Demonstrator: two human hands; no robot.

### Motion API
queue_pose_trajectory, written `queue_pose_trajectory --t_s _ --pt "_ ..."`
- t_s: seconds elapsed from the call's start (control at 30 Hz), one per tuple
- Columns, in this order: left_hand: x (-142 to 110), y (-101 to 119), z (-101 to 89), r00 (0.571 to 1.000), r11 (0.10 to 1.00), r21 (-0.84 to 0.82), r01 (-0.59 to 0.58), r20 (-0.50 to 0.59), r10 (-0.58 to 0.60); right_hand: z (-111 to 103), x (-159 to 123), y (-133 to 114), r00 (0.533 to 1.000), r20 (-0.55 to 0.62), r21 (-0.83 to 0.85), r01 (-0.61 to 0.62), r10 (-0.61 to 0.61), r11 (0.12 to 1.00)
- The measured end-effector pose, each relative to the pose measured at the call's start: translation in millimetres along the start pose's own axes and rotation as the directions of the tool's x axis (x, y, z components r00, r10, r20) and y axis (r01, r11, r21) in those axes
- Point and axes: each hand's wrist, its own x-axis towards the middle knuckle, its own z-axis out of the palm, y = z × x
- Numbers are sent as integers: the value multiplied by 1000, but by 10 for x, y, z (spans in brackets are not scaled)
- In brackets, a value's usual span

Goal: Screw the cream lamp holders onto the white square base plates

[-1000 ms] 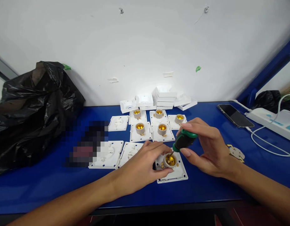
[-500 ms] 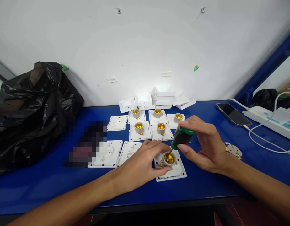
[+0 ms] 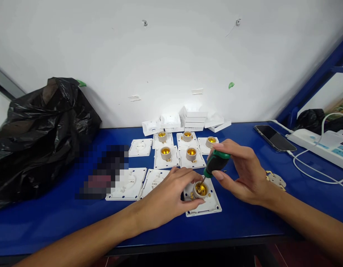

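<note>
A white square lamp-holder plate (image 3: 209,205) with a beige, brass-lined socket (image 3: 201,190) lies near the front of the blue table (image 3: 238,226). My left hand (image 3: 167,198) curls its fingers round the socket and pins it down. My right hand (image 3: 241,172) grips a short green-and-black screwdriver (image 3: 216,163), whose tip points down into the socket's brass inside.
Several finished socket plates (image 3: 178,150) sit in rows behind, with flat white plates (image 3: 127,183) to their left and stacked white covers (image 3: 192,118) at the wall. A black plastic bag (image 3: 35,137) fills the left. A phone (image 3: 273,138), power strip (image 3: 324,145), cables and a loose brass-tabbed part (image 3: 275,180) lie right.
Both hands stay on the socket and screwdriver; the screwdriver tip has settled slightly deeper in the socket. The view shifted a little.
</note>
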Motion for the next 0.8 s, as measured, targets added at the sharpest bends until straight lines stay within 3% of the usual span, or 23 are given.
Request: queue_pose_trajectory --t_s 0.37,0.53,0.8 --pt "-4 -42 22 1000 1000 16 -4 2 4 -6 22 -51 999 37 -42 12 -11 999" --pt "-5 -20 12 1000 1000 8 2 0 -2 15 -41 0 999 -45 13 5 -5 1000" --pt "-8 -44 19 1000 1000 9 -10 10 10 -4 15 -27 1000 27 3 -8 8 1000"
